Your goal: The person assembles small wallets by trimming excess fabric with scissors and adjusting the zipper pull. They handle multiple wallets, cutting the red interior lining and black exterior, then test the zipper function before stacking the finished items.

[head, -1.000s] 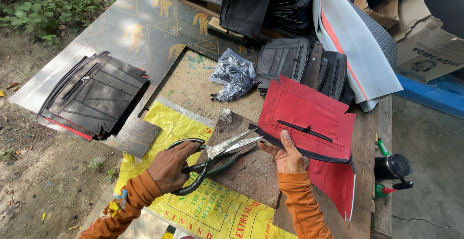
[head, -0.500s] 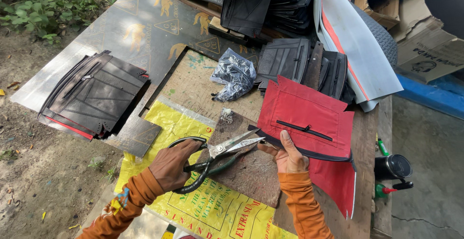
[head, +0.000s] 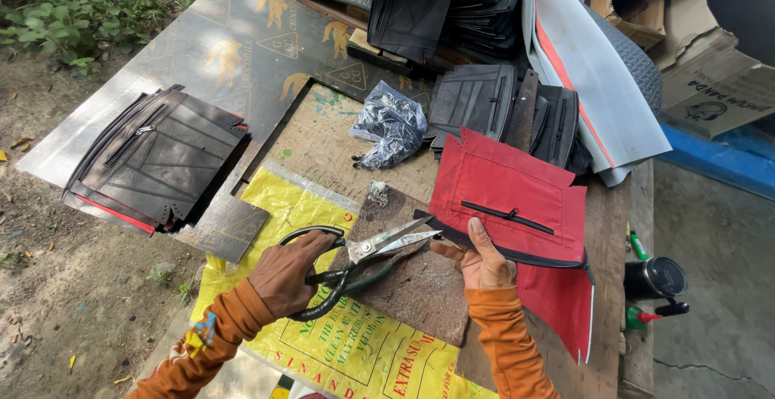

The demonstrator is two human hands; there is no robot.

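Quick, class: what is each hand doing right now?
Left hand: closed around the handles of the scissors.
Right hand: holding the edge of the red zipped panel.

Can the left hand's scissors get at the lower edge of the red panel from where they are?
Probably yes. The scissors in the left hand are open, tips just short of the red panel, which the right hand holds at its lower edge. Only that thumb sits close.

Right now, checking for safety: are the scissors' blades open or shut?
Open: the scissors in the left hand show two blades spread apart at the tips.
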